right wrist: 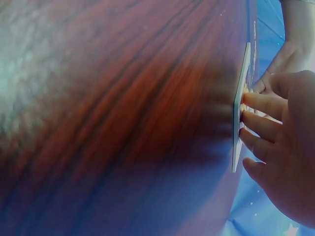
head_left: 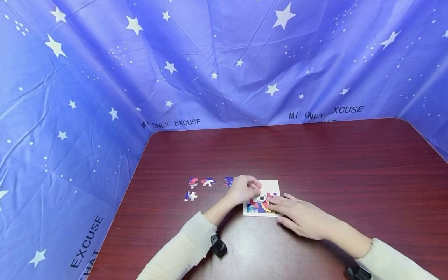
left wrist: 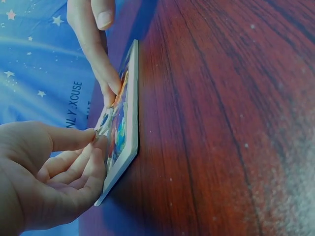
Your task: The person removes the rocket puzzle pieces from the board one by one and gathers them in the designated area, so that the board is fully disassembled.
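A small square puzzle tray [head_left: 271,186] with a pale frame lies on the table, its near part filled with colourful jigsaw pieces and its far part bare cream. Over its left side, my left hand [head_left: 245,189] pinches a jigsaw piece [left wrist: 103,127] between thumb and fingertips, low against the picture. Much of that piece is hidden by the fingers. From the right, my right hand [head_left: 305,217] rests its extended fingers on the fitted pieces [head_left: 265,208]. In the right wrist view those fingers [right wrist: 263,125] reach over the tray's edge, spread slightly apart.
Left of the tray lie loose jigsaw pieces: a red one [head_left: 193,182], a white and purple one [head_left: 208,182], another [head_left: 191,196] nearer me, and a purple one [head_left: 229,181] beside my left hand. A starry blue curtain [head_left: 224,58] borders the brown table [head_left: 332,155].
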Tool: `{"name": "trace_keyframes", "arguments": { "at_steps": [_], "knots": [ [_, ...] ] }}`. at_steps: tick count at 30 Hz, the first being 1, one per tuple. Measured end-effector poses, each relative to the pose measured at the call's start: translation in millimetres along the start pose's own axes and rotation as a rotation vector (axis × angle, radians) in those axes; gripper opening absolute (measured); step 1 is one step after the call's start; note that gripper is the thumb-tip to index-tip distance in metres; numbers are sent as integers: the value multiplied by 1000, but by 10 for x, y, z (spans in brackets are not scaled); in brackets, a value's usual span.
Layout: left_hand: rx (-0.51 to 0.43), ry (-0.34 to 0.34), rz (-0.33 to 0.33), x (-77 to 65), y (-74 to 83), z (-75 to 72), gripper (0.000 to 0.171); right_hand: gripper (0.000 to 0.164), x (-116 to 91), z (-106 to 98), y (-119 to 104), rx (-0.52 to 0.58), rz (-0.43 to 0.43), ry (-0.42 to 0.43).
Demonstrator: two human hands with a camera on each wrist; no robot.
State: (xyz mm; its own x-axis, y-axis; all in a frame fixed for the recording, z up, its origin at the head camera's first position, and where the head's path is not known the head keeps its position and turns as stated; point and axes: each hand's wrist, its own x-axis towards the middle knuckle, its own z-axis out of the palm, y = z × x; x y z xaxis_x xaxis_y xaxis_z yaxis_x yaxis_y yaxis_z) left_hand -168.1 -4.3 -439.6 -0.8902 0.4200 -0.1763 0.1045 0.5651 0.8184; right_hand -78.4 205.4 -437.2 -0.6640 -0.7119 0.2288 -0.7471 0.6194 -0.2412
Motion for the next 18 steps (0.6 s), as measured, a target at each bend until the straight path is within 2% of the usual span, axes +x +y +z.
{"name": "trace_keyframes", "arguments": {
  "at_steps": [8, 13, 18],
  "knots": [
    [-76, -7, -53, -2, 6, 3, 11, 38, 6, -5, -27, -43, 27, -27],
    [-168, -10, -121, -5, 4, 22, 12, 38, -6, 1, -21, -20, 20, -14],
    [-247, -13, -150, -17, -4, 36, 11, 39, -12, 3, -25, -10, 16, -6]
  ]
}}
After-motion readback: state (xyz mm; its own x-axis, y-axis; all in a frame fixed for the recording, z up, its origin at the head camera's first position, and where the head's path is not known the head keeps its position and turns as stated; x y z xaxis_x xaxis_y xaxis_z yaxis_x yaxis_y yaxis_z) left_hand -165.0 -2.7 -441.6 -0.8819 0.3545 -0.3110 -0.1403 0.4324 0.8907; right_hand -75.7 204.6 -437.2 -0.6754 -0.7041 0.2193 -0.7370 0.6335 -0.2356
